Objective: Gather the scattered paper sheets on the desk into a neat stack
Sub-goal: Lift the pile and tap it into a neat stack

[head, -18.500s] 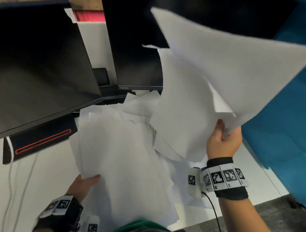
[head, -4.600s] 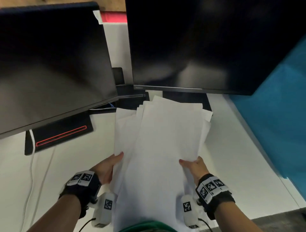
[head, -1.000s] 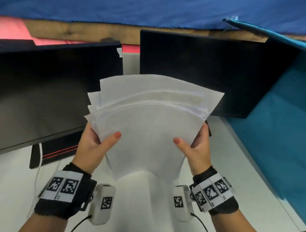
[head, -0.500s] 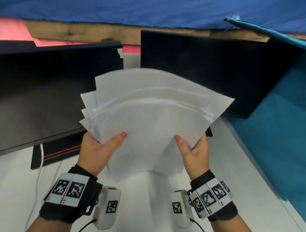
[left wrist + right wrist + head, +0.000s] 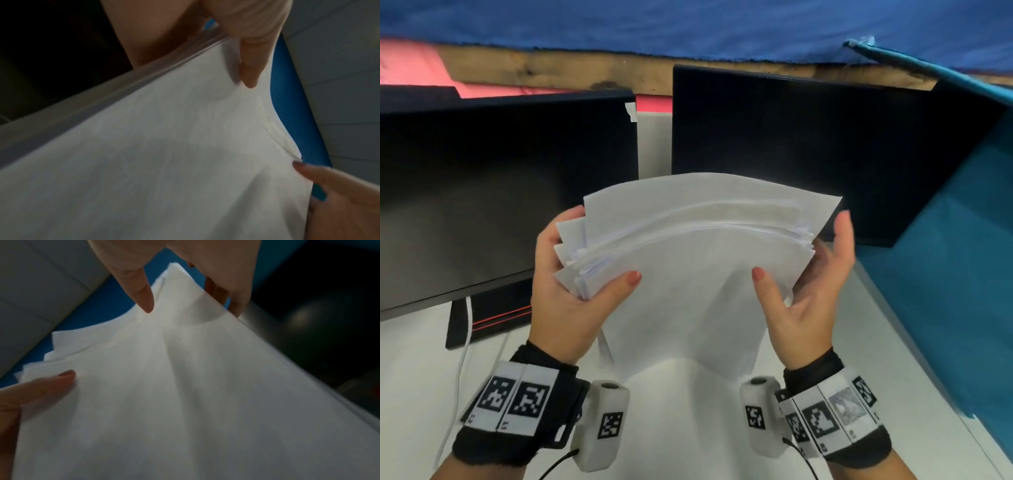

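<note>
A thick stack of white paper sheets (image 5: pixel 698 274) stands upright and bowed in front of me, above the desk. My left hand (image 5: pixel 599 250) grips its left edge, thumb on the front sheet and fingers behind. There, several sheet corners stick out unevenly. My right hand (image 5: pixel 801 245) cups the right edge with straight fingers, its thumb tip resting on the front sheet. In the left wrist view the paper stack (image 5: pixel 164 162) fills the frame, and the right wrist view shows the paper stack (image 5: pixel 185 386) with a thumb at each side.
Two dark monitors stand behind the stack, the left monitor (image 5: pixel 500 188) and the right monitor (image 5: pixel 808 147). The white desk (image 5: pixel 688 428) lies below my hands. A teal partition (image 5: pixel 945 291) walls the right side. A black base with red stripes (image 5: pixel 489 318) and a white cable (image 5: pixel 467 318) sit at left.
The stack has dropped lower between my hands and its top edges lie closer together. My right hand's fingers have straightened from a grip. The left hand still grips.
</note>
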`<act>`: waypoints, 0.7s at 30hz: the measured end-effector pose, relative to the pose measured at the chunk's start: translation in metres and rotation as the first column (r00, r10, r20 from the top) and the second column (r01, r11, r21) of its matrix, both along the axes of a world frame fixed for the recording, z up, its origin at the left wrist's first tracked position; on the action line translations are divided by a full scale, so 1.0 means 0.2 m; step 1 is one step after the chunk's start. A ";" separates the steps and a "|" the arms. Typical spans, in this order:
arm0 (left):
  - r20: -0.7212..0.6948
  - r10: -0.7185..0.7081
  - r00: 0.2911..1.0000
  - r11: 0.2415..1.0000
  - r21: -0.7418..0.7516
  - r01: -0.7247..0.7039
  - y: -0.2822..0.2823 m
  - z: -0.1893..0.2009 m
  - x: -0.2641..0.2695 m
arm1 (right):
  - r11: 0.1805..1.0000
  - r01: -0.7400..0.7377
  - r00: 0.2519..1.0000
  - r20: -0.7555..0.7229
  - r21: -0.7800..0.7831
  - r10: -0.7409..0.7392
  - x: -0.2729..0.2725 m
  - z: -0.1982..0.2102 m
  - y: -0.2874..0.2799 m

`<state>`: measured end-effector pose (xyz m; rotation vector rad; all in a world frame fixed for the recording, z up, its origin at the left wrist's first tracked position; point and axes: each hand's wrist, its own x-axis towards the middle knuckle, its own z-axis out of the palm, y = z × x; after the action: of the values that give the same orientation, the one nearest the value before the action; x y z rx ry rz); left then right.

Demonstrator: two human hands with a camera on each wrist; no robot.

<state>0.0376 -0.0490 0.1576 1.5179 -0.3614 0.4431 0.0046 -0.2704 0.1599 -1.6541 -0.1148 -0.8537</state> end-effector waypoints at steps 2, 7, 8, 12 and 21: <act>0.005 0.017 1.000 0.999 0.032 -0.017 0.00 0.02 0.00 | 0.984 0.058 0.995 0.093 -0.167 -0.043 0.00 0.10 0.02; -0.055 -0.031 0.998 0.996 0.083 0.036 0.02 -0.03 0.03 | 0.715 0.354 0.935 0.241 -0.602 -0.260 0.02 0.28 0.07; -0.063 -0.046 0.997 0.996 0.069 0.050 0.03 -0.04 0.03 | 0.675 0.353 0.935 0.228 -0.648 -0.271 0.03 0.29 0.09; -0.102 -0.072 0.992 0.996 0.042 0.077 0.04 -0.06 0.04 | 0.557 0.206 0.968 0.085 -0.804 -0.235 0.07 0.29 0.16; -0.060 -0.052 0.997 0.993 0.101 0.058 0.03 -0.02 0.02 | 0.524 0.103 0.976 -0.015 -0.845 -0.217 0.07 0.23 0.21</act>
<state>0.0414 -0.0436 0.1536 1.6135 -0.3853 0.3415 0.0184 -0.2284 0.2053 -2.6824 -0.3408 -0.8893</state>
